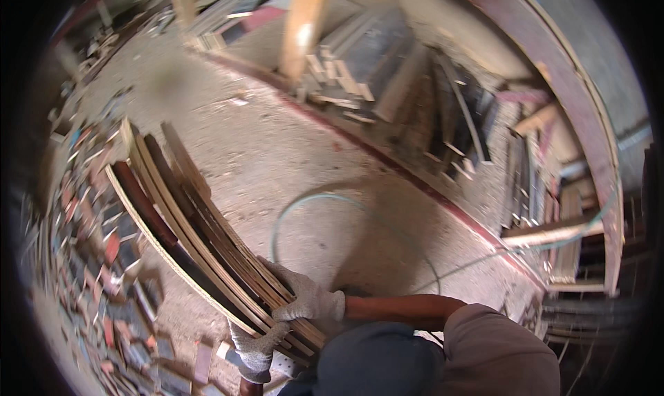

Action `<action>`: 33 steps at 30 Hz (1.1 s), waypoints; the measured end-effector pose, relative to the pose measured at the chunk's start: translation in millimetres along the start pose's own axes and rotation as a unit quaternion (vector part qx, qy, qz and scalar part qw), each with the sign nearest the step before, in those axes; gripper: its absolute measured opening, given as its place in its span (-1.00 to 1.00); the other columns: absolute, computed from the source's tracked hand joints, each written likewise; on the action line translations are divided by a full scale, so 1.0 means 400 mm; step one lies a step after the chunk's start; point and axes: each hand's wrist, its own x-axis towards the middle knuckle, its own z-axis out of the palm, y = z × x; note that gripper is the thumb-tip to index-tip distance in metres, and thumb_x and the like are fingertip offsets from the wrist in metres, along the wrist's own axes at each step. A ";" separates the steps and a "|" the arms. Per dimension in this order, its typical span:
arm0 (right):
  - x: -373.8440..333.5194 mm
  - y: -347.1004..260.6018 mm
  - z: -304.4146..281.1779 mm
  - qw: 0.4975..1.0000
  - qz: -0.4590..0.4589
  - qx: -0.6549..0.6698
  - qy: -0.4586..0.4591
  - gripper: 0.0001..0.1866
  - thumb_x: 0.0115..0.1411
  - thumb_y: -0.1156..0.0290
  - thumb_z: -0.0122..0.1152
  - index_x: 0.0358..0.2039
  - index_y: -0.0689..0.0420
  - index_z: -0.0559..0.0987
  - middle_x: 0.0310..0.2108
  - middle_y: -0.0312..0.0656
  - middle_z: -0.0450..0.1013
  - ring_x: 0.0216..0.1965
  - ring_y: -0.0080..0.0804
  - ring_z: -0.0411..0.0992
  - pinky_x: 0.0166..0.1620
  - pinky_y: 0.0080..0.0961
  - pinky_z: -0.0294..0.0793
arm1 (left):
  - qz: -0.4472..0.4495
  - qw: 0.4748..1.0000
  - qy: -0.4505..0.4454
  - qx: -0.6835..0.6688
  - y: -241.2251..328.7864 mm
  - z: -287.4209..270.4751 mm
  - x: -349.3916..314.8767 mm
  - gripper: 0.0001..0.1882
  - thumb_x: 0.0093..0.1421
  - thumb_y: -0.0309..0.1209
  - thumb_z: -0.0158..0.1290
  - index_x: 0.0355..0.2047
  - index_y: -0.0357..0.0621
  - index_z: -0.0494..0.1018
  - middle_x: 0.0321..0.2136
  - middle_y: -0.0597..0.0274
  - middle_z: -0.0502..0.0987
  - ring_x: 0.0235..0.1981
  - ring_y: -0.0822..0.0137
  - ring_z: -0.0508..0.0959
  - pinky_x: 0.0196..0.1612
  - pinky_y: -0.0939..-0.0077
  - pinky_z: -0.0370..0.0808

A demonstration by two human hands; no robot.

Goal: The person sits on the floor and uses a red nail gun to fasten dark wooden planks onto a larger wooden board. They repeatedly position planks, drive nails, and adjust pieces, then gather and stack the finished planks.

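A bundle of long plywood strips (207, 251) lies across both my hands, reaching away to the upper left. The strips have pale cut edges and dark or reddish-brown faces, and their far ends are fanned apart. My left hand (254, 347), in a grey knit glove, grips the bundle's near end from its left side. The right hand (308, 296), gloved alike, is wrapped over the strips' right side, a little farther along. Both hands are closed on the wood. Part of the near end is hidden beside my body.
Scattered wood offcuts (111, 292) cover the floor at left. A thin green hose (325, 197) loops over the dusty floor ahead. Beyond a reddish floor-level strip (360, 143) lie stacked boards (373, 57), beside a wooden post (304, 29). A timber frame (602, 119) stands at right.
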 end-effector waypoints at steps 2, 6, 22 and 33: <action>-0.089 -0.024 -0.053 0.994 -0.005 -0.032 0.104 0.26 -0.01 0.20 0.61 0.54 0.23 -0.03 0.46 0.12 0.14 0.46 -0.19 0.14 0.48 -0.34 0.09 | -0.046 0.988 -0.132 0.067 0.242 0.168 -0.031 -0.11 0.00 -0.62 0.44 0.29 -0.26 0.20 -0.03 -0.05 0.58 -0.12 0.17 0.68 -0.14 0.34 0.75; -0.217 -0.180 -0.130 0.955 0.016 0.066 0.289 0.12 0.01 0.23 0.58 0.47 0.26 0.13 0.34 0.07 0.27 0.36 -0.22 0.26 0.40 -0.27 0.25 | 0.071 0.946 -0.307 0.080 0.312 0.375 0.056 0.05 0.05 -0.53 0.42 0.44 -0.25 0.00 0.16 -0.14 0.46 0.09 0.08 0.60 0.07 0.16 0.67; -0.266 -0.384 -0.917 0.668 -0.111 -0.369 0.637 -0.51 0.38 0.05 0.22 0.05 0.24 0.65 -0.06 -0.01 0.63 -0.08 -0.22 0.58 -0.01 -0.34 0.54 | 0.307 0.796 -0.391 0.344 0.461 1.053 0.440 0.20 0.21 0.35 0.13 0.47 -0.42 -0.01 0.45 -0.37 0.07 0.47 -0.18 0.14 0.49 0.13 0.16; -0.601 -0.675 -0.136 0.778 0.316 -0.482 0.249 -0.34 0.46 -0.15 -0.09 -0.42 0.16 0.70 -0.44 -0.05 0.66 -0.35 -0.05 0.63 -0.16 -0.13 0.55 | -0.153 0.800 0.253 0.522 0.472 -0.475 -0.218 -0.17 0.27 -0.07 0.16 0.42 -0.28 0.20 0.34 -0.21 0.36 0.34 -0.04 0.40 0.35 0.22 0.35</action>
